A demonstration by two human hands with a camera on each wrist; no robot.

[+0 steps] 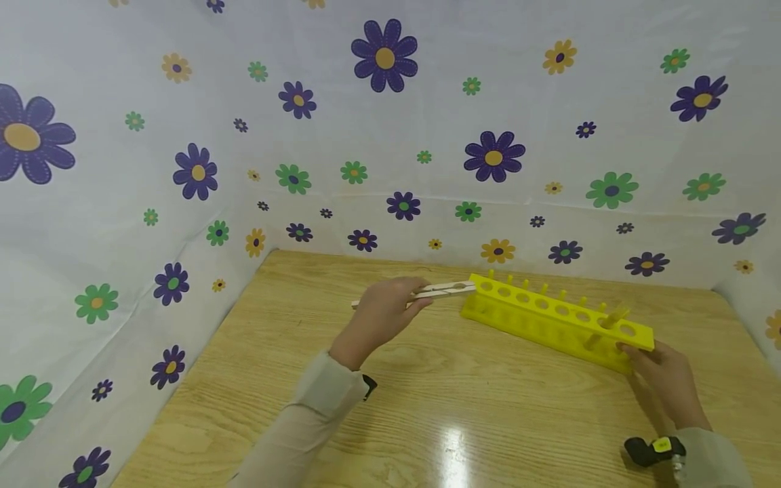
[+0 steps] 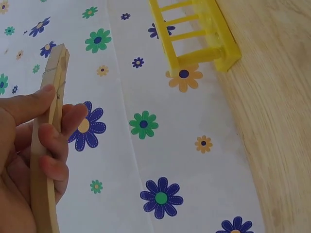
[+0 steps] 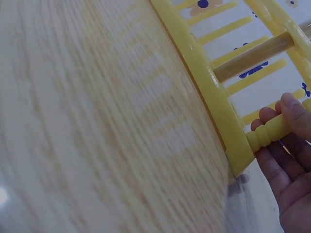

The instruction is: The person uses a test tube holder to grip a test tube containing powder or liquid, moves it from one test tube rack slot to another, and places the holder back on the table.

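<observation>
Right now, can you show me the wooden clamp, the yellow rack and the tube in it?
Wooden clamp [image 2: 43, 190], left wrist view: on its handle.
Yellow rack [image 1: 552, 307], head view: on its top plate, between two holes.
Tube [image 3: 256, 56], right wrist view: on its side.

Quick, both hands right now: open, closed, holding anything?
Left hand: closed, holding the wooden clamp.
Right hand: closed, gripping the end post of the yellow rack.
</observation>
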